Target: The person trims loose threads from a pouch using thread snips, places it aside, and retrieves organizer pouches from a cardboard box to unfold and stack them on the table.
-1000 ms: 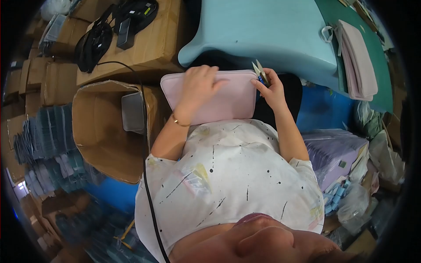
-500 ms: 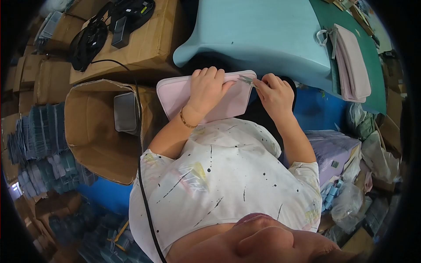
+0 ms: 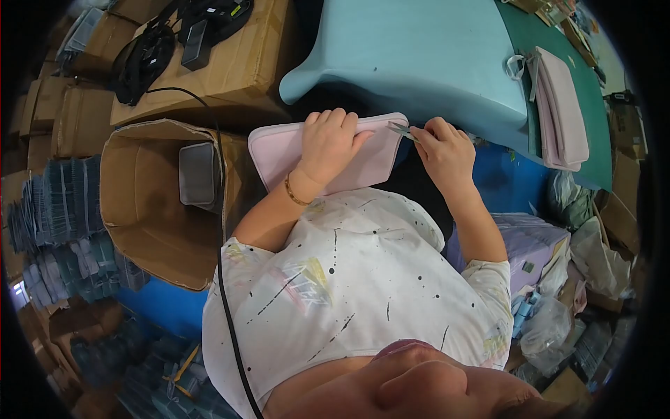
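A pale pink zip case (image 3: 370,162) is held tilted in front of the white patterned shirt. My left hand (image 3: 326,146), with a bracelet at the wrist, grips the case, its fingers at the upper edge and its thumb across the face. Near the case's upper right corner, my right hand (image 3: 447,150) is closed around small metal snips (image 3: 401,130). Their blades point left over the case's edge; whether they touch it cannot be made out. The handles are mostly hidden by the fingers.
An open cardboard box (image 3: 150,202) holds grey cases (image 3: 198,174) at the left. Beyond the hands lies light blue sheeting (image 3: 419,56), with folded pink cases (image 3: 560,108) to its right. A black cable (image 3: 227,300) hangs down the left side. Purple wrapped goods (image 3: 520,244) stand at the right.
My left hand has moved from above the case's face to a grip at its upper edge. The snips have swung from pointing upward to lying over the corner. The case is tilted slightly differently.
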A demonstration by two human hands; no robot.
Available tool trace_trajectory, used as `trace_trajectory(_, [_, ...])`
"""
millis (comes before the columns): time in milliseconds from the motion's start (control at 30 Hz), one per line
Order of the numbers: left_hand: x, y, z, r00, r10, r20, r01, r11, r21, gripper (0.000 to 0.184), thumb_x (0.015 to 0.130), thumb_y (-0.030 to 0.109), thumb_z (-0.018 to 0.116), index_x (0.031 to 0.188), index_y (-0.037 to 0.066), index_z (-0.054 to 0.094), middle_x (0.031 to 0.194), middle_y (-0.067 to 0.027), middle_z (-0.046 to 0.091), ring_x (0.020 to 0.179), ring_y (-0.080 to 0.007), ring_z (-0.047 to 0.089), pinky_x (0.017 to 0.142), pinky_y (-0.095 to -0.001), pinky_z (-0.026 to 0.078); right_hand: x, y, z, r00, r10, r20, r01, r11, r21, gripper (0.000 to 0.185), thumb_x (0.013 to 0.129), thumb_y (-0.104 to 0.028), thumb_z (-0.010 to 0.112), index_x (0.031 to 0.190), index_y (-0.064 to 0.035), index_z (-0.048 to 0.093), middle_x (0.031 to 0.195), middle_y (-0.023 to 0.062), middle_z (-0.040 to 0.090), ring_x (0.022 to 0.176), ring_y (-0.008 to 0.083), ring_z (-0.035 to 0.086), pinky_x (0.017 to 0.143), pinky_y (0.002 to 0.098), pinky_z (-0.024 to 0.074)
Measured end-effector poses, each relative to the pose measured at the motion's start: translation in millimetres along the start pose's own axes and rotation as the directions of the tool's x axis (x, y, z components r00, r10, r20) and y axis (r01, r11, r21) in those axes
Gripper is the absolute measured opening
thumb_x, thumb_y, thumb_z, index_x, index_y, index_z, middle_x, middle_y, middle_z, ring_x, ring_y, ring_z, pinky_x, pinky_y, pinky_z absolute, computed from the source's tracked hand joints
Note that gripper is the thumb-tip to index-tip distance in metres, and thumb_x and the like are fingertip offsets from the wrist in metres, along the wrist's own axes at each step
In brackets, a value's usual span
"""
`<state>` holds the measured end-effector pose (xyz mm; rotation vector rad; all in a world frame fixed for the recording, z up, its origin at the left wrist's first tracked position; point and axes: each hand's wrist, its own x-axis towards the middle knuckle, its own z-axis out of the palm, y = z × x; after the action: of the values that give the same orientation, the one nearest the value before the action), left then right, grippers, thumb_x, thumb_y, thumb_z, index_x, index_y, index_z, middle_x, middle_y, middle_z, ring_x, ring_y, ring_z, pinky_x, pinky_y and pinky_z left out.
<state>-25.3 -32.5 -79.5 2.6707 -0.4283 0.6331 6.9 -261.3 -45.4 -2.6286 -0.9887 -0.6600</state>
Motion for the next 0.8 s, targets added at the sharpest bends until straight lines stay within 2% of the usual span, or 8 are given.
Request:
trace_trajectory(200, [-1, 2, 0, 1.000, 0.002, 0.005, -0.001, 1.000, -0.025, 0.027, 0.074, 0.032, 0.073, 0.082, 0.009, 0.061, 0.072, -0.0045, 0.053, 0.071, -0.0242, 0.054, 0.065, -0.0372, 0.037, -6, 16, -9, 0.989, 0.123, 0.079, -0.121, 0.992, -0.037, 0.007, 0.073, -0.016, 0.072, 0.080, -0.0158, 0.069, 0.078, -0.0012, 0.057, 0.068, 0.0169, 0.061, 0.058, 0.0314, 0.0470])
trace_trajectory(300, [0, -3, -3, 1.000, -0.005, -0.004, 0.004, 0.998, -0.056, 0.026, 0.074, 0.032, 0.073, 0.081, 0.009, 0.061, 0.073, -0.0046, 0.054, 0.072, -0.0246, 0.055, 0.065, -0.0380, 0.037, 6, 30, -17, 0.934, 0.327, 0.146, -0.354, 0.906, 0.231, 0.010, 0.080, -0.022, 0.072, 0.083, -0.0129, 0.071, 0.084, 0.0040, 0.062, 0.073, 0.0233, 0.064, 0.063, 0.0350, 0.0502])
trace_trajectory(333, [2, -3, -3, 1.000, -0.004, 0.011, 0.005, 0.998, -0.065, 0.026, 0.074, 0.032, 0.073, 0.081, 0.009, 0.061, 0.073, -0.0048, 0.054, 0.073, -0.0248, 0.055, 0.065, -0.0383, 0.037, 13, 38, -14, 0.901, 0.404, 0.159, -0.434, 0.860, 0.270, 0.013, 0.082, -0.018, 0.072, 0.088, -0.0061, 0.070, 0.082, 0.0080, 0.061, 0.067, 0.0218, 0.059, 0.062, 0.0297, 0.0464])
trace_trajectory(367, [5, -2, -4, 1.000, 0.000, 0.021, 0.001, 0.997, -0.074, 0.026, 0.074, 0.032, 0.073, 0.081, 0.009, 0.061, 0.074, -0.0050, 0.055, 0.073, -0.0250, 0.055, 0.065, -0.0385, 0.037, 19, 59, -4, 0.866, 0.466, 0.180, -0.497, 0.839, 0.221, 0.018, 0.085, -0.025, 0.069, 0.089, -0.0074, 0.070, 0.087, 0.0080, 0.063, 0.068, 0.0254, 0.060, 0.063, 0.0344, 0.0471])
trace_trajectory(500, [23, 10, -17, 1.000, 0.008, -0.015, -0.010, 0.994, -0.109, 0.026, 0.074, 0.033, 0.072, 0.078, 0.010, 0.061, 0.074, -0.0058, 0.055, 0.070, -0.0256, 0.055, 0.064, -0.0384, 0.037, 54, 132, 44, 0.835, 0.536, 0.126, -0.539, 0.749, 0.384, 0.030, 0.090, -0.028, 0.065, 0.109, -0.0050, 0.066, 0.097, 0.0111, 0.064, 0.083, 0.0229, 0.061, 0.075, 0.0330, 0.0474])
trace_trajectory(567, [38, 4, -25, 0.991, -0.131, -0.012, 0.125, 0.970, -0.210, 0.029, 0.078, 0.034, 0.071, 0.084, 0.007, 0.063, 0.077, -0.0096, 0.058, 0.071, -0.0282, 0.057, 0.064, -0.0373, 0.042, 69, 154, 54, 0.813, 0.571, 0.115, -0.541, 0.667, 0.512, 0.034, 0.090, -0.027, 0.065, 0.117, -0.0066, 0.064, 0.108, 0.0111, 0.065, 0.093, 0.0233, 0.062, 0.083, 0.0326, 0.0482])
trace_trajectory(700, [55, -43, -31, 0.885, -0.466, -0.006, 0.399, 0.763, -0.509, 0.035, 0.086, 0.034, 0.067, 0.091, 0.000, 0.062, 0.077, -0.0113, 0.060, 0.069, -0.0230, 0.058, 0.060, -0.0364, 0.046, 72, 168, 46, 0.863, 0.502, -0.058, -0.429, 0.789, 0.440, 0.041, 0.090, -0.025, 0.065, 0.127, -0.0095, 0.059, 0.123, 0.0122, 0.060, 0.113, 0.0240, 0.058, 0.095, 0.0338, 0.0454])
trace_trajectory(800, [46, -74, -21, 0.786, -0.604, 0.131, 0.447, 0.409, -0.795, 0.036, 0.093, 0.035, 0.061, 0.093, -0.001, 0.061, 0.077, -0.0039, 0.058, 0.073, -0.0108, 0.053, 0.064, -0.0302, 0.045, 55, 145, 35, 0.826, 0.545, -0.140, -0.404, 0.748, 0.526, 0.037, 0.091, -0.019, 0.065, 0.125, -0.0067, 0.059, 0.121, 0.0114, 0.061, 0.112, 0.0206, 0.058, 0.096, 0.0336, 0.0448])
